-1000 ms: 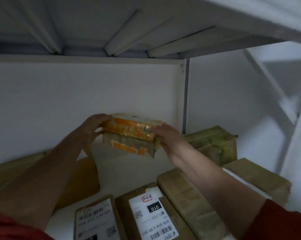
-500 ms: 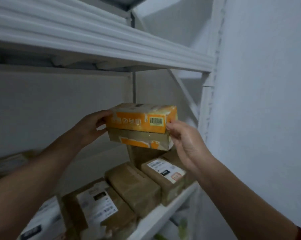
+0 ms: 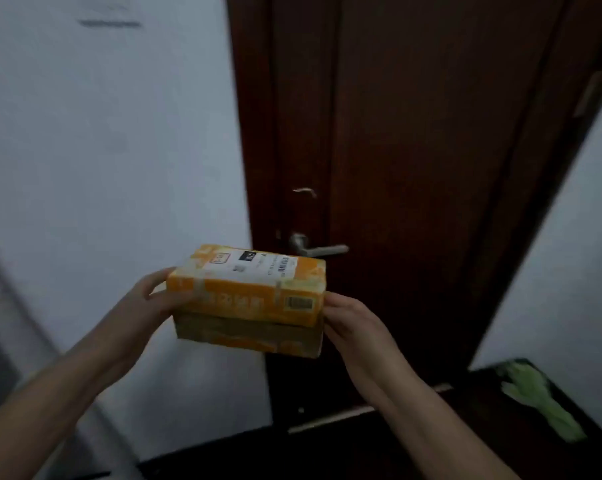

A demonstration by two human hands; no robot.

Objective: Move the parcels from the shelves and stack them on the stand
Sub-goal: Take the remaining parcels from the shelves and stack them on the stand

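Note:
An orange parcel (image 3: pixel 249 296) with a white shipping label on top and a barcode on its front hangs in mid-air at the centre of the view. My left hand (image 3: pixel 150 303) grips its left end, thumb laid across the front face. My right hand (image 3: pixel 348 320) holds its right end, fingers curled against the side. The shelves and the stand are out of view.
A dark brown door (image 3: pixel 413 168) with a metal lever handle (image 3: pixel 315 249) stands straight ahead. White walls (image 3: pixel 102 150) flank it. The floor is dark, and a green thing (image 3: pixel 538 400) lies on it at the lower right.
The parcel has come off the shelf, carried in both hands. The view has swung right, away from the shelves and onto the door. The parcel's top label now shows.

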